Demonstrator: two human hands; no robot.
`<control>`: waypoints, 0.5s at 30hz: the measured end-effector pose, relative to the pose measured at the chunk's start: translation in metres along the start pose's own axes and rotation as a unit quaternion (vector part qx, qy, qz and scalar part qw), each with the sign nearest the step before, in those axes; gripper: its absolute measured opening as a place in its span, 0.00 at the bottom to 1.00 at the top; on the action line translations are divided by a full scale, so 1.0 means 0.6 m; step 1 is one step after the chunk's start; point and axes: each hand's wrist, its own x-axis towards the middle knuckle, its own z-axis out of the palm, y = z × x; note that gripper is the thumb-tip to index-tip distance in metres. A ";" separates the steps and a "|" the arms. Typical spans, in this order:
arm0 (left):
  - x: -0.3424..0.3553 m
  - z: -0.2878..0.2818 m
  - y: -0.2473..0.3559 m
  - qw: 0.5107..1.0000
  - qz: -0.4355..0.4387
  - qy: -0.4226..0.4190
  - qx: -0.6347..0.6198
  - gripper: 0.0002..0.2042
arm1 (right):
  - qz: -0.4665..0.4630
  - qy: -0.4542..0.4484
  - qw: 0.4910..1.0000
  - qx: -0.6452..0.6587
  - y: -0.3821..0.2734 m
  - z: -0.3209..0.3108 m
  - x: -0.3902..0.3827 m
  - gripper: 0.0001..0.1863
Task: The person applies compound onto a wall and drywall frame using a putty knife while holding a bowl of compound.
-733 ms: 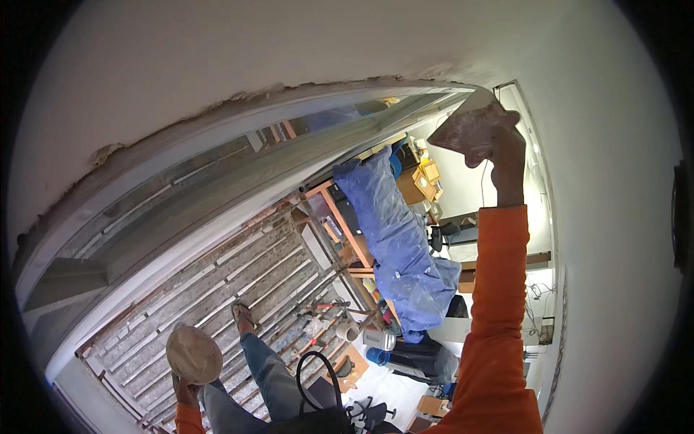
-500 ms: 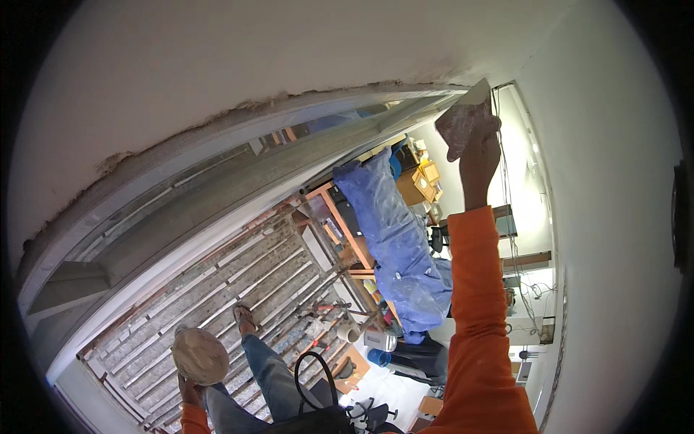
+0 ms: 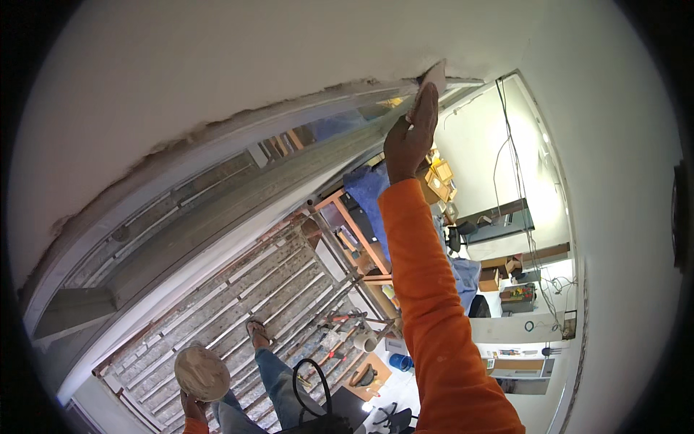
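Note:
High in front of me, my right hand (image 3: 410,141) grips a flat putty spreader (image 3: 434,75). Its pale edge meets the wall (image 3: 289,50) at the far end of the ragged gap (image 3: 238,116) above the window frame (image 3: 325,103). Low on the left, my left hand (image 3: 192,407) holds a round bowl (image 3: 202,372) smeared with beige paste. Most of that hand's fingers are hidden beneath the bowl.
My foot (image 3: 256,333) rests on a slatted scaffold platform (image 3: 217,318). Far below are a blue tarp (image 3: 372,189), a white bucket (image 3: 365,341), a blue bucket (image 3: 400,362) and shelving. Loose cables (image 3: 510,137) hang along the right wall.
My right hand has moved left and slightly up, bringing the spreader from open air onto the wall edge and turning it more edge-on. My left hand still holds the bowl.

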 end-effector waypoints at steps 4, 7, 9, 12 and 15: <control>0.009 0.008 0.006 1.000 -0.007 -0.016 0.012 0.34 | -0.008 -0.035 0.999 -0.002 0.025 -0.023 -0.012 0.31; 0.023 0.031 0.003 0.999 -0.010 -0.040 0.029 0.34 | -0.028 -0.100 0.994 -0.026 0.051 -0.066 -0.008 0.30; 0.024 0.053 0.003 0.998 -0.009 -0.053 0.034 0.34 | -0.028 -0.142 0.989 -0.044 0.049 -0.104 0.002 0.29; 0.026 0.085 0.008 0.996 -0.008 -0.076 0.044 0.34 | -0.171 -0.309 0.931 -0.092 0.038 -0.166 -0.020 0.28; 0.024 0.098 0.013 0.994 -0.007 -0.094 0.055 0.34 | 0.203 -0.316 0.900 0.221 0.019 -0.206 -0.036 0.25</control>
